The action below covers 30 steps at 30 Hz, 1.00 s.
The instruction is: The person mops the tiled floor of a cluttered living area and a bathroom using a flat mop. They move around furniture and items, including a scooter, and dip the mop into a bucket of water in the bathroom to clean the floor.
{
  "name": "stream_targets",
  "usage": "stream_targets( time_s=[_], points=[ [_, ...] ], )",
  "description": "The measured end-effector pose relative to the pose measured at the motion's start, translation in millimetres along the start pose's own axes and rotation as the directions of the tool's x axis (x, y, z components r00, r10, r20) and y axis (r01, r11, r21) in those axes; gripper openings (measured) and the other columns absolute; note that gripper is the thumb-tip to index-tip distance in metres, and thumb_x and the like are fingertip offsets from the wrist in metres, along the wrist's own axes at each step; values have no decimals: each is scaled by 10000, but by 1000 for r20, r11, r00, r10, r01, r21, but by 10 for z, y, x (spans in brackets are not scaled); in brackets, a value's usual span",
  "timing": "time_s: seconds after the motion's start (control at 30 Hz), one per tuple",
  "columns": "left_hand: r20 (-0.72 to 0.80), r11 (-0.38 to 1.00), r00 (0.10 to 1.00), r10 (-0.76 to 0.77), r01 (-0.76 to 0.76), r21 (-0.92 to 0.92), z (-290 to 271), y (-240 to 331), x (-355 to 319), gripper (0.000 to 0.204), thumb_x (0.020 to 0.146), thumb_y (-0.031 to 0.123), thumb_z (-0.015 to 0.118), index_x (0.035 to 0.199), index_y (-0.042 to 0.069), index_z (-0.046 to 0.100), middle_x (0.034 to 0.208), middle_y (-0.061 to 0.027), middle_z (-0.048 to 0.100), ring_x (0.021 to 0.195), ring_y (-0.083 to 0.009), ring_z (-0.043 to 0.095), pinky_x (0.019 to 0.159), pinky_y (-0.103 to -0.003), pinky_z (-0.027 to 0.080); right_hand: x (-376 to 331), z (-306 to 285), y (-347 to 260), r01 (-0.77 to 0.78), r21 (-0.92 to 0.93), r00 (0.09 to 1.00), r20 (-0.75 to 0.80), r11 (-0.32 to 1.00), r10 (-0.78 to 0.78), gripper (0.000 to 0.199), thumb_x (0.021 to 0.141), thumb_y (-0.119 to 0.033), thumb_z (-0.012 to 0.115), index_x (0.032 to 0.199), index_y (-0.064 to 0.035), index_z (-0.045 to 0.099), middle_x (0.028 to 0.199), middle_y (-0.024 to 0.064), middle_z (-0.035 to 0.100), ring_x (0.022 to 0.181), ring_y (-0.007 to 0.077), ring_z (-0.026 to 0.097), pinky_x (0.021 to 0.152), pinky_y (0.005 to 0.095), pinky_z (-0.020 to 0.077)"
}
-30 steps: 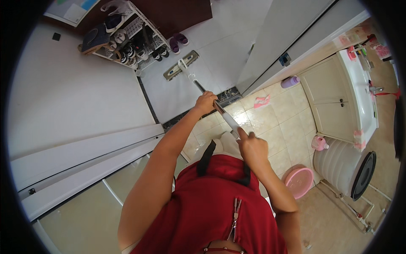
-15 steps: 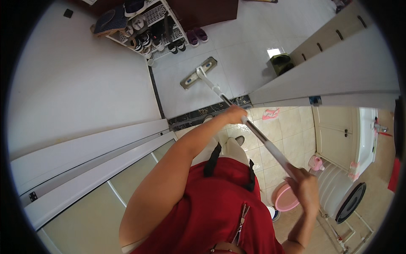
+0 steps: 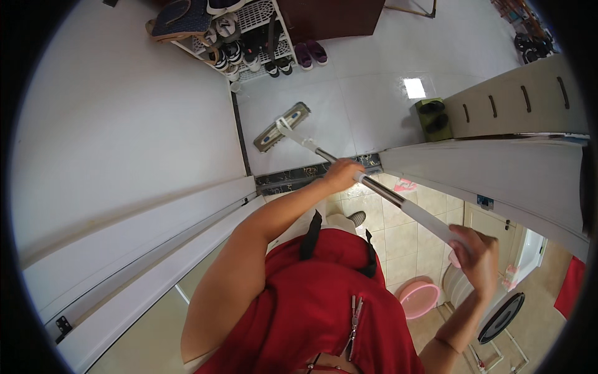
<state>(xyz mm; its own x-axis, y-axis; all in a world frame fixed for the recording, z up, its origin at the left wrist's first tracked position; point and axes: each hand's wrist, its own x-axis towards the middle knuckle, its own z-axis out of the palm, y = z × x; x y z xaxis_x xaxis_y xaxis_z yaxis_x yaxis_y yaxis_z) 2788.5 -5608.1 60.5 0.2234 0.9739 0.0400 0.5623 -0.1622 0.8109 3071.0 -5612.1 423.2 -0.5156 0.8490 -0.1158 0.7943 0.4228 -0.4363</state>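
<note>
White tiled floor (image 3: 374,106), shoe rack (image 3: 243,37) at wall, pink basin (image 3: 418,298) lower right. Flat mop (image 3: 281,127) head down on tiles past dark threshold. Left hand (image 3: 341,175) wrapped around mid-handle; right hand (image 3: 476,255) closed over handle's upper end.

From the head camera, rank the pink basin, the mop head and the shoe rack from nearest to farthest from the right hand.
From the right hand:
1. Pink basin, on the tiles just below-left.
2. Mop head, on the white floor past the doorway.
3. Shoe rack, against the far wall, upper left.

Shiny metal mop handle (image 3: 380,189), glossy floor tiles (image 3: 367,106), red cloth top (image 3: 324,311)
</note>
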Motion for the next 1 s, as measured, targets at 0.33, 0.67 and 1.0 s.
stream_targets(
  time_s=[0.33, 0.67, 1.0],
  points=[
    [-468, 927, 866, -176, 306, 217, -1110, -1104, 7, 207, 670, 33, 720, 867, 86, 689, 896, -98, 684, 897, -315, 626, 794, -422, 495, 1370, 844, -553, 427, -395, 874, -51, 813, -484, 219, 772, -192, 731, 971, -139, 658, 629, 38, 577, 528, 236, 589, 470, 348, 448],
    [-125, 940, 980, -156, 186, 285, -779, -1079, 283, 153, 679, 109, 733, 828, 115, 697, 863, -96, 676, 865, -313, 629, 780, -423, 505, 1011, 625, -434, 255, -340, 944, -116, 905, -309, 240, 796, -206, 700, 1021, -140, 649, 670, 43, 597, 555, 216, 612, 479, 336, 463],
    [573, 975, 792, 210, -215, -60, 58, 430, 783, 162, 735, 285, 741, 814, 164, 667, 813, -121, 679, 825, -344, 657, 706, -457, 509, -375, -185, -804, -405, -337, 911, -220, 850, 347, 358, 760, -89, 740, 1110, -90, 660, 763, 116, 630, 647, 308, 625, 555, 403, 476]
  ],
)
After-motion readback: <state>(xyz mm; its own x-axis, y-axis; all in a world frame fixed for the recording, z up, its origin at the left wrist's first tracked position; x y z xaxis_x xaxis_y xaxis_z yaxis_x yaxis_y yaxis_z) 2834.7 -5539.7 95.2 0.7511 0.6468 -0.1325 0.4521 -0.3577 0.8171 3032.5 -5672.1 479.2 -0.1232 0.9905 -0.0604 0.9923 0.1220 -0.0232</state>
